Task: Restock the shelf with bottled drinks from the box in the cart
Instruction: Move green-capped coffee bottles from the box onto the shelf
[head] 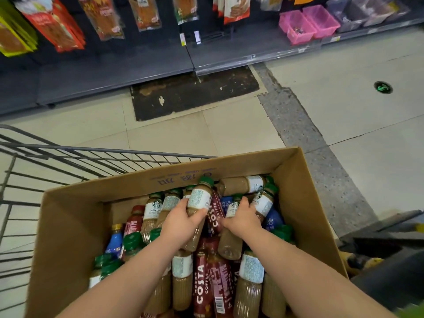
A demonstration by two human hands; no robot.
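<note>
A cardboard box [68,216] sits in a wire cart [75,157] and holds several bottled coffee drinks, green-capped beige ones and dark red Costa bottles [202,285]. My left hand [183,221] grips a green-capped coffee bottle [199,198], lifted slightly above the pile. My right hand [243,220] grips another green-capped coffee bottle [229,242] lying among the others. Both forearms reach into the box from below. The dark shelf [114,72] runs across the top of the view, its lowest board bare.
Snack packets [57,26] hang above the shelf on the left. Pink bins [307,24] stand on a shelf at upper right. A dark worn floor patch [195,95] lies before the shelf. A dark object [385,255] sits right of the box.
</note>
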